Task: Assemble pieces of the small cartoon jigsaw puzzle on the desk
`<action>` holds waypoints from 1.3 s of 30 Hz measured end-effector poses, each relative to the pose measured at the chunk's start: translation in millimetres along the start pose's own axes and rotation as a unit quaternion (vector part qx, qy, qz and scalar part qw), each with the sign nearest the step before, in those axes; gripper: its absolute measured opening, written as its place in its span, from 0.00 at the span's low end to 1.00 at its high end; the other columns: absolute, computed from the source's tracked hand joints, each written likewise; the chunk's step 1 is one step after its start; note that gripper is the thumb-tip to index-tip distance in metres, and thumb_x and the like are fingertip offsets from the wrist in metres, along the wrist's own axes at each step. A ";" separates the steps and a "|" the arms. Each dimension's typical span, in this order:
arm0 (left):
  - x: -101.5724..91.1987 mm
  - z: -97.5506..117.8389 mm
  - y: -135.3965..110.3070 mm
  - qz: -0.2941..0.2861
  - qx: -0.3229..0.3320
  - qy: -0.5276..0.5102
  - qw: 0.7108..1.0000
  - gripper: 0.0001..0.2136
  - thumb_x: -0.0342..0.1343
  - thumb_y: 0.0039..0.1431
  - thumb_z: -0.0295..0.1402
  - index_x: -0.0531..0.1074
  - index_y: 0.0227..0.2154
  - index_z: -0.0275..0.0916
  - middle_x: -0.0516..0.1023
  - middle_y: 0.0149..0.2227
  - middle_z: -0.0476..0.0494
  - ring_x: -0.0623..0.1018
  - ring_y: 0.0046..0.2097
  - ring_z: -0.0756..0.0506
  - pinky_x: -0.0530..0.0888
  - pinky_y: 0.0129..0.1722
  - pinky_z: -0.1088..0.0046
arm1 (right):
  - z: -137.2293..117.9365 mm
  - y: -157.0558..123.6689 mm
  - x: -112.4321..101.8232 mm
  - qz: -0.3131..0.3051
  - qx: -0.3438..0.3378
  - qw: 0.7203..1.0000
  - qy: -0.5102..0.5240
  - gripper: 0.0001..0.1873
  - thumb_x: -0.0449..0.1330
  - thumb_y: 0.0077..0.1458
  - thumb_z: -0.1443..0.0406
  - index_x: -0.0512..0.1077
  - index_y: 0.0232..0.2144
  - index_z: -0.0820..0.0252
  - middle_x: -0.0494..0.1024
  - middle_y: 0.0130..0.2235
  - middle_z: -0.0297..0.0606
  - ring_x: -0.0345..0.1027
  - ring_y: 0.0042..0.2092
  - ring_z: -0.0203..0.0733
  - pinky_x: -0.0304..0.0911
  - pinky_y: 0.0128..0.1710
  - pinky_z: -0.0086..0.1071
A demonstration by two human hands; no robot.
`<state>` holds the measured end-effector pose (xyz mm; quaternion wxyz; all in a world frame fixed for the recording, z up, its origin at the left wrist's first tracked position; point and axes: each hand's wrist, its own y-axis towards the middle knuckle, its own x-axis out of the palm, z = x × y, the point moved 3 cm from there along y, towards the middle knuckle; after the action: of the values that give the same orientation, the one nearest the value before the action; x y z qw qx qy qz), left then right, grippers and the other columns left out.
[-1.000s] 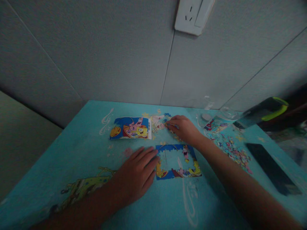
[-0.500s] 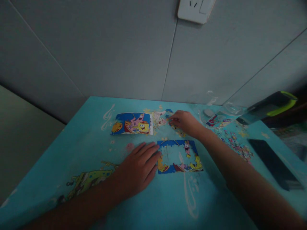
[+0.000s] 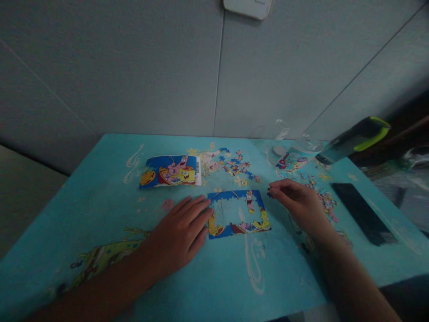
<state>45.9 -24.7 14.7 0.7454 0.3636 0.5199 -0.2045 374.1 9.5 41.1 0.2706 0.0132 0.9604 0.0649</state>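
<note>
A left hand (image 3: 184, 228) lies flat, unclenched, its fingertips at the edge of a partly assembled jigsaw (image 3: 239, 229), a blue, yellow and pink rectangular border around a hollow middle, set between both hands. The right hand (image 3: 301, 208) pinches a small dark piece (image 3: 269, 192); loose pieces (image 3: 234, 166) lie scattered beyond.

Partly assembled puzzle (image 3: 238, 228) lies flat
</note>
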 end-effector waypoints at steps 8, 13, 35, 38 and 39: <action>1.3 -2.0 -1.6 0.015 0.019 -0.008 1.000 0.20 0.52 0.67 0.28 0.69 0.61 0.34 0.69 0.65 0.35 0.67 0.67 0.35 0.68 0.66 0.47 | -5.5 0.9 9.4 -0.089 0.026 0.996 0.000 0.12 0.65 0.61 0.53 0.80 0.38 0.55 0.83 0.38 0.37 0.75 0.39 0.43 0.69 0.40 0.36; 2.0 -2.8 -2.9 0.002 0.008 -0.006 1.000 0.20 0.52 0.68 0.30 0.69 0.61 0.36 0.67 0.66 0.36 0.66 0.67 0.36 0.67 0.67 0.47 | -8.3 -2.7 11.4 -0.143 0.044 0.989 -0.018 0.13 0.65 0.61 0.53 0.81 0.40 0.54 0.84 0.39 0.37 0.76 0.40 0.43 0.70 0.39 0.35; 3.5 -4.6 -3.9 -0.005 0.005 -0.001 1.000 0.20 0.52 0.69 0.32 0.68 0.62 0.37 0.68 0.66 0.36 0.66 0.67 0.36 0.66 0.66 0.46 | -13.3 -2.7 3.6 -0.180 -0.117 0.970 -0.116 0.08 0.64 0.64 0.58 0.81 0.42 0.50 0.81 0.43 0.38 0.74 0.46 0.44 0.69 0.49 0.41; 3.6 -4.8 -4.5 -0.004 0.010 0.002 1.000 0.20 0.51 0.70 0.32 0.68 0.62 0.36 0.67 0.66 0.36 0.65 0.68 0.36 0.67 0.66 0.47 | -16.1 -3.8 7.6 -0.203 -0.127 0.961 -0.136 0.07 0.66 0.62 0.58 0.81 0.41 0.51 0.81 0.42 0.38 0.74 0.46 0.44 0.69 0.49 0.41; 3.3 -4.7 -4.5 -0.003 0.010 0.001 1.000 0.20 0.51 0.70 0.32 0.67 0.62 0.36 0.67 0.66 0.36 0.65 0.68 0.36 0.67 0.66 0.47 | -16.6 -3.9 8.9 -0.206 -0.131 0.959 -0.141 0.07 0.66 0.62 0.58 0.81 0.41 0.51 0.80 0.42 0.38 0.74 0.45 0.44 0.68 0.49 0.41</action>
<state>41.1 -23.8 9.2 0.7404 0.3701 0.5199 -0.2113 357.9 4.2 50.1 0.4105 -0.2115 0.8774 0.1302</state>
